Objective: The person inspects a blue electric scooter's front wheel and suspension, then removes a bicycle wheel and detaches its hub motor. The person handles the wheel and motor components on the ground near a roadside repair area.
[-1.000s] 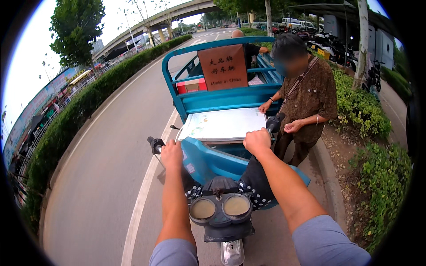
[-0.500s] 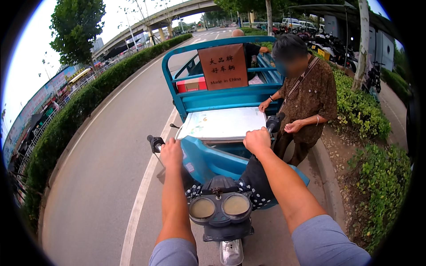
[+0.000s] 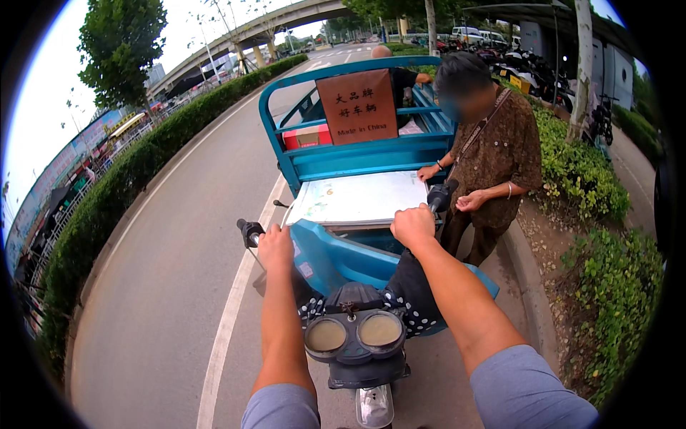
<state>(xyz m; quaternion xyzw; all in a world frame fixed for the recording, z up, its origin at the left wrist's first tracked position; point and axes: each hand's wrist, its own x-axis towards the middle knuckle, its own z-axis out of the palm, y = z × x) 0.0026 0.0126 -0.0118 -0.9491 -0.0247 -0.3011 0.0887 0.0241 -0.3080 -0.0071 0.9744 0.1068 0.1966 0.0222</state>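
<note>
My left hand (image 3: 275, 247) is closed on the left handlebar (image 3: 250, 232) of a blue cargo tricycle, and my right hand (image 3: 413, 227) is closed on the right handlebar (image 3: 439, 194). Between my forearms sit the two round dashboard gauges (image 3: 354, 332) and a dotted dark cloth (image 3: 414, 307) over the blue front shield (image 3: 336, 257). Beyond the bars lies a white board (image 3: 350, 196) on the seat, below the blue cargo rail (image 3: 307, 168) with a brown printed panel (image 3: 357, 104). A person in a brown patterned shirt (image 3: 493, 164) stands right of it, one hand at the board's corner.
A second person (image 3: 402, 91) is at the cargo bed, which holds a red box (image 3: 304, 136). The road (image 3: 150, 300) runs left toward an overpass (image 3: 264, 21), edged by a hedge (image 3: 107, 179). At right are a curb (image 3: 539, 314), shrubs (image 3: 614, 300), a tree trunk (image 3: 580, 93) and parked scooters (image 3: 522, 68).
The person in brown has shifted their head slightly. My hands and the tricycle have not visibly moved.
</note>
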